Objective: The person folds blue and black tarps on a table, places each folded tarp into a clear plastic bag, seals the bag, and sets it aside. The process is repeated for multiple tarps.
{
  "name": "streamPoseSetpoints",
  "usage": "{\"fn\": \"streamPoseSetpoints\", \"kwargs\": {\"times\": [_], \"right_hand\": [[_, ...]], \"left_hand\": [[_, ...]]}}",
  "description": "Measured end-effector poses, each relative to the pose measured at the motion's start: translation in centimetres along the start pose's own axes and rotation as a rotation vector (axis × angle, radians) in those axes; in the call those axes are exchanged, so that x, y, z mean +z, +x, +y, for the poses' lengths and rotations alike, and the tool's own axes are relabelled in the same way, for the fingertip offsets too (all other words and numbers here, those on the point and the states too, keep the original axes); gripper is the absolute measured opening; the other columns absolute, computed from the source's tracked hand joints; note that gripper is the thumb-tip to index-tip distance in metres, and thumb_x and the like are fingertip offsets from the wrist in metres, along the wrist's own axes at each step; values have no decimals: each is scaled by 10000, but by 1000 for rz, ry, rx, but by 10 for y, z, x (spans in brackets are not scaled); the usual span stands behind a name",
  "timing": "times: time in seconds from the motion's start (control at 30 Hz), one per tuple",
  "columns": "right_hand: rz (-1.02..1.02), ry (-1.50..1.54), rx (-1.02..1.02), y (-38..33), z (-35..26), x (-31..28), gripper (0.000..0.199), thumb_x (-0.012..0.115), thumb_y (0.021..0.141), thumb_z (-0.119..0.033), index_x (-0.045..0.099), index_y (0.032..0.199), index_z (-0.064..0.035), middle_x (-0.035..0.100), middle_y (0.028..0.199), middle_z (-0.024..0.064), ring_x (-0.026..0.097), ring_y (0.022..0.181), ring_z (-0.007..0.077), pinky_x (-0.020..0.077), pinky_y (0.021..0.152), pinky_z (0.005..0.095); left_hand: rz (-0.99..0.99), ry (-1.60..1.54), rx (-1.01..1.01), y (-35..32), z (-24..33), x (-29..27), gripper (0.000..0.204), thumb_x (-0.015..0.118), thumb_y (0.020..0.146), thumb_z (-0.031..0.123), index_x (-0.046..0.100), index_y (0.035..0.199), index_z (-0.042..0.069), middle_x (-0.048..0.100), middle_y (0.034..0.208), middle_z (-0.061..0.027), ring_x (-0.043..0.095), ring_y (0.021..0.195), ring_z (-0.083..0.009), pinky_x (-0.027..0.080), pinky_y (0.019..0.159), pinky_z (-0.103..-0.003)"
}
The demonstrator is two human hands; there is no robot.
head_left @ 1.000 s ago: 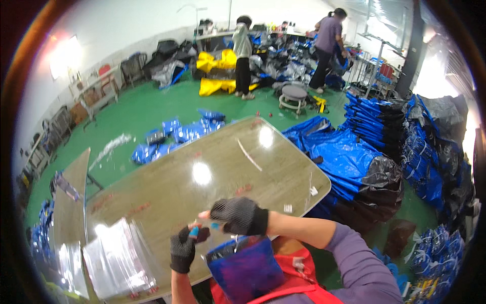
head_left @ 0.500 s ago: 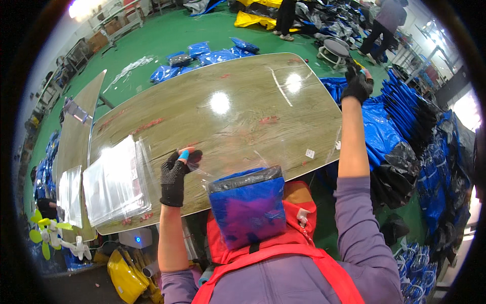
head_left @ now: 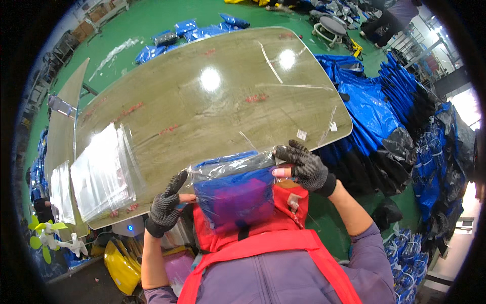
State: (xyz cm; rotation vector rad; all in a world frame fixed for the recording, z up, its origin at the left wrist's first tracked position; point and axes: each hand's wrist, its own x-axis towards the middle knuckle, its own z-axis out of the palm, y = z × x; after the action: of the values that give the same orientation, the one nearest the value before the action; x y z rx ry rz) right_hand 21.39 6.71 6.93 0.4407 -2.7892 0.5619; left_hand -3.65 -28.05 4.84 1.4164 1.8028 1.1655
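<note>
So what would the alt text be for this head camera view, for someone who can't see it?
Two hands in dark knit fingerless gloves, the left hand and right hand, hold a folded blue item in a clear plastic bag by its sides at the near edge of a long glossy wooden table. A stack of clear plastic bags lies on the table's left end.

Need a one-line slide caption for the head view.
Both gloved hands, left hand and right hand, grip a clear-bagged blue item at the edge of a glossy table beside stacked clear bags.

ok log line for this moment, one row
left hand: grips bagged blue item | right hand: grips bag's top corner | table: clear bag stack at left
</note>
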Motion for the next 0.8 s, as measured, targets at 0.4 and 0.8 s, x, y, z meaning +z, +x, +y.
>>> {"fn": "streamPoseSetpoints", "kwargs": {"times": [0.4,0.8], "right_hand": [[448,-102,340,37,-35,61,573,618,841,-261,465,1364,-83,535,1284,222,507,1193,387,381,1010,500],[1022,1329,418,63,15,-7,316,618,919,-178,609,1154,32,684,901,127,668,786,195,536,741,319]], "left_hand": [[452,-304,-256,51,-14,102,866,724,765,290,264,1445,13,418,1393,-192,334,1345,-330,221,1135,-422],[843,-112,169,225,80,-64,490,593,933,174,425,1376,50,548,1288,-128,552,1129,-229,448,939,-323]]}}
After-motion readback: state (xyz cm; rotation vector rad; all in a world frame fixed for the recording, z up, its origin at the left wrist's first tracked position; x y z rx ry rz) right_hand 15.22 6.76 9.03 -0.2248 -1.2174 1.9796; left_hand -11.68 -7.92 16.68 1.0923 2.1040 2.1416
